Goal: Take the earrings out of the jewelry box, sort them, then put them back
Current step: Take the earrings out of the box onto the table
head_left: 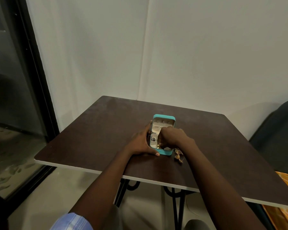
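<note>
— Where's the box (163, 152)?
— Mid-table (93, 130), lid up. Left hand (140, 143) cups its left side, fingers straight.
— Right hand (171, 138)?
— Fingers curled down inside; grip unclear. Gold earrings (178, 155) lie just right of the box.

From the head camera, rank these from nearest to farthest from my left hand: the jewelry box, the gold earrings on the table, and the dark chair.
1. jewelry box: touching the left hand, which braces its left side.
2. gold earrings: on the table just right of the box.
3. dark chair: far right, beyond the table edge.
</note>
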